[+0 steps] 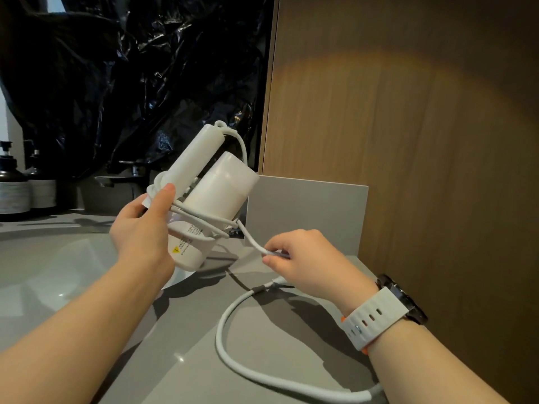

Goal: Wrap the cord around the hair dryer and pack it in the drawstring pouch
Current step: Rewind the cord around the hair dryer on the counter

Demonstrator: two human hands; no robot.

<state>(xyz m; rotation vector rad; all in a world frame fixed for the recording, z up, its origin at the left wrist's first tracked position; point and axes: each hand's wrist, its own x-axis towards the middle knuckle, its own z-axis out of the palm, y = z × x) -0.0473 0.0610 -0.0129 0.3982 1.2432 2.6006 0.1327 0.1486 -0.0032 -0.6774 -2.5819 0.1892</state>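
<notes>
A white folded hair dryer (215,191) is held up above the grey counter, its handle lying alongside the barrel. My left hand (143,228) grips it from the left, thumb on top over the wound turns. Several loops of white cord (201,225) run around the body. My right hand (303,263) pinches the cord just off the dryer's lower right. The loose rest of the cord (233,313) curves down over the counter toward the bottom edge. No drawstring pouch is in view.
A grey counter (262,339) with a sink basin (58,275) at left lies below. A faucet (131,173) and dark pump bottles (14,182) stand at the back left under black plastic sheeting (131,68). A wooden panel (408,141) and a grey upright slab (306,211) are at right.
</notes>
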